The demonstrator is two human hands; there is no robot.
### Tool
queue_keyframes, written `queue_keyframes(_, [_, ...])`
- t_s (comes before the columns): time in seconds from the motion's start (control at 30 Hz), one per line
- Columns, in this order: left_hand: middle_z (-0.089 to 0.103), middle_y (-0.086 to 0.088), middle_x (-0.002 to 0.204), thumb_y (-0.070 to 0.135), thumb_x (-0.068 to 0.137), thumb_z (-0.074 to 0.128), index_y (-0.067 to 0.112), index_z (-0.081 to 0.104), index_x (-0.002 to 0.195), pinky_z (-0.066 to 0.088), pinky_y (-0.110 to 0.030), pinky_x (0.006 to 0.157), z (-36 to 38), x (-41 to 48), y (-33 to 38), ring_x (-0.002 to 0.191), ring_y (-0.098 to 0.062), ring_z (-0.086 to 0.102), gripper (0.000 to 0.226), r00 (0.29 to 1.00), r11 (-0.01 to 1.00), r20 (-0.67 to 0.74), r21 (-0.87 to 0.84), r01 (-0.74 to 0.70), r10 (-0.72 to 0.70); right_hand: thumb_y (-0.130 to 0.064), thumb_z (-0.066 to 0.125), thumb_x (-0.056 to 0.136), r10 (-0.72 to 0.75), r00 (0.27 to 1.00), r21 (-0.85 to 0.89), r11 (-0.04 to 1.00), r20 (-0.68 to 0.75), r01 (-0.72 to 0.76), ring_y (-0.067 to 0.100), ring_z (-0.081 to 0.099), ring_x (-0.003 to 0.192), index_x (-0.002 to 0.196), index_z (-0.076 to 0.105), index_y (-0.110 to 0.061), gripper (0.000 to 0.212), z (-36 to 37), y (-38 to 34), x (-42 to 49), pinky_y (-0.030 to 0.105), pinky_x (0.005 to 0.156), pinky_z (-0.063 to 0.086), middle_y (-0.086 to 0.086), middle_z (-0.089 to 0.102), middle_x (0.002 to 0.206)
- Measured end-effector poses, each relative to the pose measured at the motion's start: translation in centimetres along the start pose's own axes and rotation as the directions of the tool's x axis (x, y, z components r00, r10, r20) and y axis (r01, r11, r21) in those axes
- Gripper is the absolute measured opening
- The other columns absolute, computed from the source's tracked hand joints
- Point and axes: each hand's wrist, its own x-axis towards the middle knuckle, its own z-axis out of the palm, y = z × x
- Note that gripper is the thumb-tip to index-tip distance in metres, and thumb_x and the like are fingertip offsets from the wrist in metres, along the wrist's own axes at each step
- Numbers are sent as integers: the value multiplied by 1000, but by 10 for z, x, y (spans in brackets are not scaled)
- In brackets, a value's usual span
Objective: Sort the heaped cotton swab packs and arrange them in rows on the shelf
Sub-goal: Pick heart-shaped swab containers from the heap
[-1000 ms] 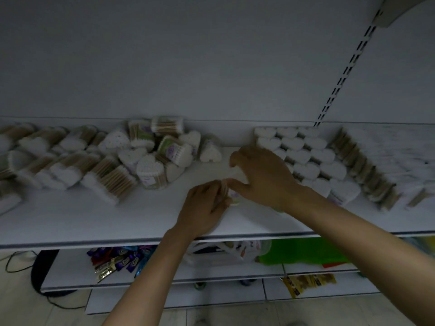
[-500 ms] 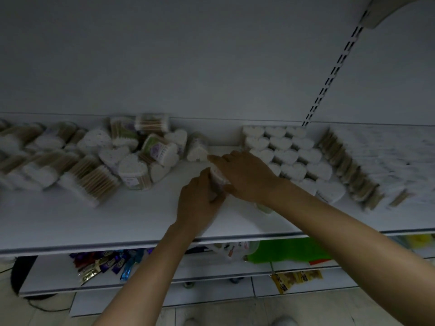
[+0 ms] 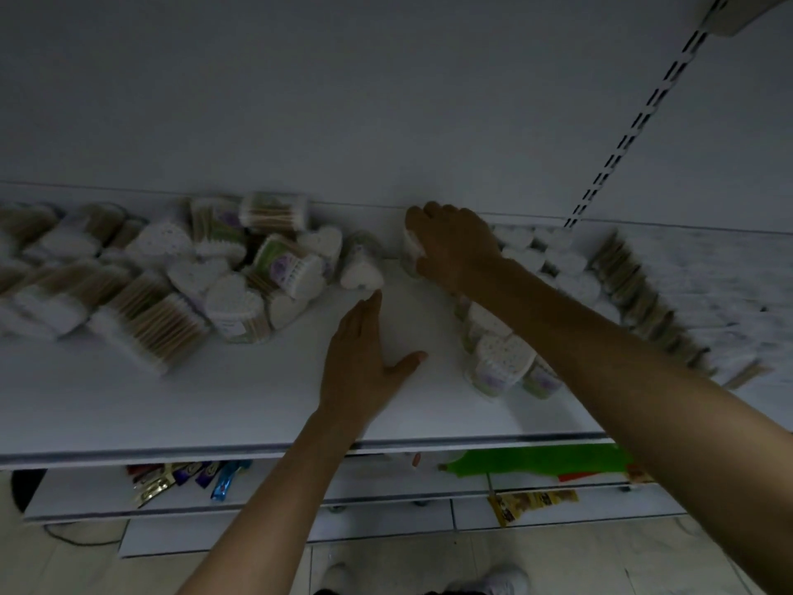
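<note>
On the white shelf [image 3: 240,401], a heap of cotton swab packs [image 3: 240,268] lies at the left, heart-shaped tubs mixed with flat packs. Rows of heart-shaped packs [image 3: 545,259] stand at the right, partly hidden by my right arm. My right hand [image 3: 455,242] reaches to the back of the shelf and grips a swab pack [image 3: 411,246] at the head of the rows. My left hand [image 3: 364,354] lies flat over the bare shelf with straight fingers, holding nothing, its fingertips just short of a lone heart pack [image 3: 362,272]. Another heart pack [image 3: 500,362] stands at the front of the rows.
Flat swab packs [image 3: 643,298] stand in a slanted row at the far right. A slotted upright [image 3: 635,122] runs up the back wall. Lower shelves hold snack wrappers [image 3: 189,476], a green sheet [image 3: 540,459] and a yellow packet [image 3: 532,502]. My shoes [image 3: 502,579] show on the tiled floor.
My right hand carried the pack from the shelf's front middle to the back. My left hand let go of it and now lies flat and open.
</note>
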Motion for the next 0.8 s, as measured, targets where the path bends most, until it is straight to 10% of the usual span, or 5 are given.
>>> queue_keyframes(0.27, [34,-3,150,19,92,61,17,23,150,27,-26,113,-1,1,-7,136,-19,35,69,969,957,-185,-267,110,-162,-21,47,94,-1,1000,-160,987,-26,-3,32,47,116,125,49,-6,34,19,4,21,37,94,31,16,48,129])
queue_keyframes(0.5, [40,-9,147,10,91,62,8,27,148,37,-44,110,1,4,-8,132,-22,41,67,944,924,-251,-367,111,-213,-41,55,91,-87,996,100,991,26,84,29,56,108,133,47,-14,50,38,-46,29,38,89,46,10,60,119])
queue_keyframes(0.8, [43,5,146,33,81,75,18,20,152,39,-17,103,-1,5,-5,129,-9,44,91,964,921,-211,-385,69,-161,-45,49,94,149,985,489,855,87,-172,28,61,89,86,55,-12,35,10,-50,-23,27,63,34,9,60,85])
